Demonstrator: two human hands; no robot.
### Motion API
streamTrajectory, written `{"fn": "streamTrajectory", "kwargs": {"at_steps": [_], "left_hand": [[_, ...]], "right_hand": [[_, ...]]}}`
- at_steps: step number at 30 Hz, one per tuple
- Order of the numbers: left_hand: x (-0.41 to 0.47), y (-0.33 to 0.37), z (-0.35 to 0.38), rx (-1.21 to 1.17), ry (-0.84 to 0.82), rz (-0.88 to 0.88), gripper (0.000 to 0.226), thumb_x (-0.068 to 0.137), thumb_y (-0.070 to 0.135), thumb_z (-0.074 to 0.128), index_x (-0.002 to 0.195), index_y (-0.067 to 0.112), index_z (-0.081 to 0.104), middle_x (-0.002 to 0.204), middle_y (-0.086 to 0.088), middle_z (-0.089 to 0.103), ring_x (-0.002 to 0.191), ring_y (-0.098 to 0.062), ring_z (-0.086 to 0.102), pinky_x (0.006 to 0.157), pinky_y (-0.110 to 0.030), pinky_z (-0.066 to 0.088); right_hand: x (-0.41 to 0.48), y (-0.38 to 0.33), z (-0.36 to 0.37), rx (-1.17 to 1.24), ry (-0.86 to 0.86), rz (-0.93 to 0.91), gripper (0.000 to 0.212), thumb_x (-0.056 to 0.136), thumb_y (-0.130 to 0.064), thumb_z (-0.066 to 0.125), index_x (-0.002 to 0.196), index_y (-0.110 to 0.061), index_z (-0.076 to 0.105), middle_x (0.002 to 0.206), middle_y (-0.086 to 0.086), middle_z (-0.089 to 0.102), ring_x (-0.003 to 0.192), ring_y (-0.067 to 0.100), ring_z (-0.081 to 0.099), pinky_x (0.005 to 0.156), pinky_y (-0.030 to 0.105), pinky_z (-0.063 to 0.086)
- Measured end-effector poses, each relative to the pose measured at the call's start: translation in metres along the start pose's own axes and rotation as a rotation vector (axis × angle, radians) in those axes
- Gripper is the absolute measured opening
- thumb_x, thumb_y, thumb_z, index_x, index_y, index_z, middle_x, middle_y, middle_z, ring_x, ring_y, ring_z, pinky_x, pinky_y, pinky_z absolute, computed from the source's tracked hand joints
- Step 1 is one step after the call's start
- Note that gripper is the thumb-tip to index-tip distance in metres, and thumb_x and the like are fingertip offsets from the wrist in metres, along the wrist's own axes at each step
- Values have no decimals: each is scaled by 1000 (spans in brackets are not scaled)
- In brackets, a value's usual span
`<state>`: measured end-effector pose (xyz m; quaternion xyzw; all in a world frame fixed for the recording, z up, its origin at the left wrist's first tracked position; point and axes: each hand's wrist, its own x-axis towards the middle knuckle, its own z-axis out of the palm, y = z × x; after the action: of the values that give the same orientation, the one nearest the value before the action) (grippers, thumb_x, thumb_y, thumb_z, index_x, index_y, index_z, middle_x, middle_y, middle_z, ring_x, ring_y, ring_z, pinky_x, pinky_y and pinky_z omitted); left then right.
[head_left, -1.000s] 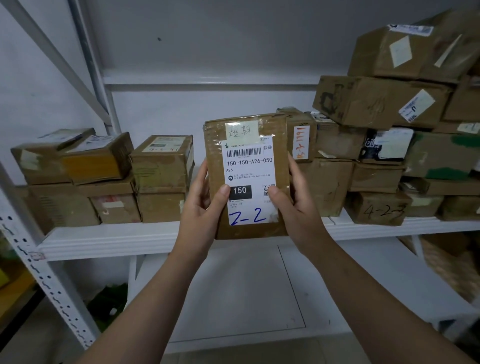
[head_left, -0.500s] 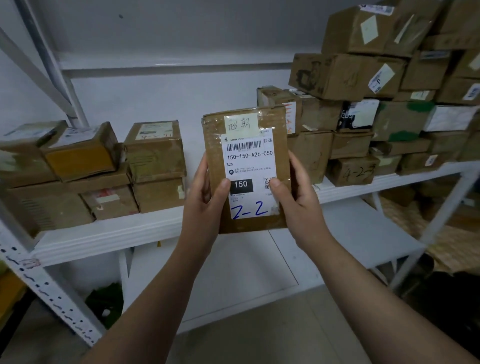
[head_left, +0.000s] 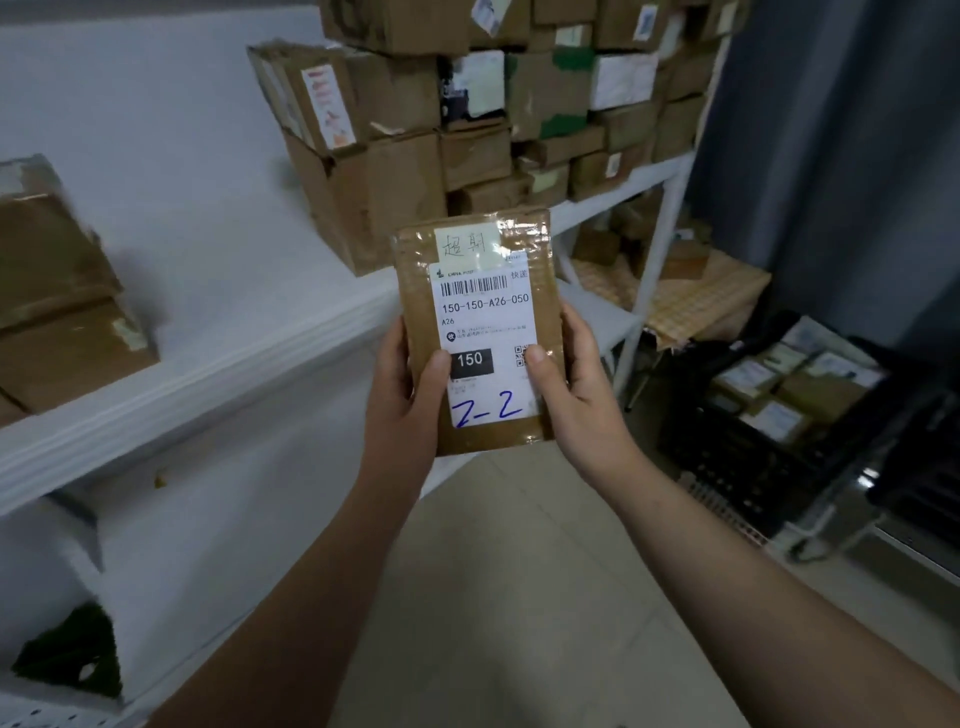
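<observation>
Parcel marked 2-2 (head_left: 478, 332) | mid-frame, upright, off shelf (head_left: 208, 374) at 9 o'clock | left hand (head_left: 405, 410), right hand (head_left: 576, 395) clamped on its side edges | judged: picked up, placement pending

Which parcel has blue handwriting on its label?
The flat brown parcel gripped by the left hand and right hand: blue "2-2" at the foot of its white label. The stacked shelf boxes show none.

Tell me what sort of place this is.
Probably a parcel storeroom or pickup point: a white shelf stacked with cardboard boxes, a black crate of more packages, and the left hand and right hand holding a barcode-labelled parcel.
</observation>
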<state>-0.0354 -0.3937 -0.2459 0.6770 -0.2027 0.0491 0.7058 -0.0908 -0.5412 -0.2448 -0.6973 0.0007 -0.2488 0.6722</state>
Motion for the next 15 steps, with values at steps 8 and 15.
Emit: {"fn": "streamTrajectory", "kwargs": {"at_steps": [8, 15], "left_hand": [[1, -24, 164, -60, -182, -66, 37, 99, 22, 48, 135, 20, 45, 119, 3, 65, 101, -13, 67, 80, -33, 57], [-5, -51, 320, -101, -364, -156, 28, 95, 31, 51, 114, 52, 52, 108, 22, 67, 97, -5, 67, 69, -16, 53]], "right_hand": [[-11, 12, -150, -93, 316, 44, 32, 94, -15, 59, 120, -23, 43, 124, 7, 58, 111, 10, 58, 91, 24, 50], [-19, 29, -302, -189, 444, 137, 28, 92, -22, 62, 114, -32, 48, 114, -12, 60, 102, -1, 59, 87, 26, 52]]}}
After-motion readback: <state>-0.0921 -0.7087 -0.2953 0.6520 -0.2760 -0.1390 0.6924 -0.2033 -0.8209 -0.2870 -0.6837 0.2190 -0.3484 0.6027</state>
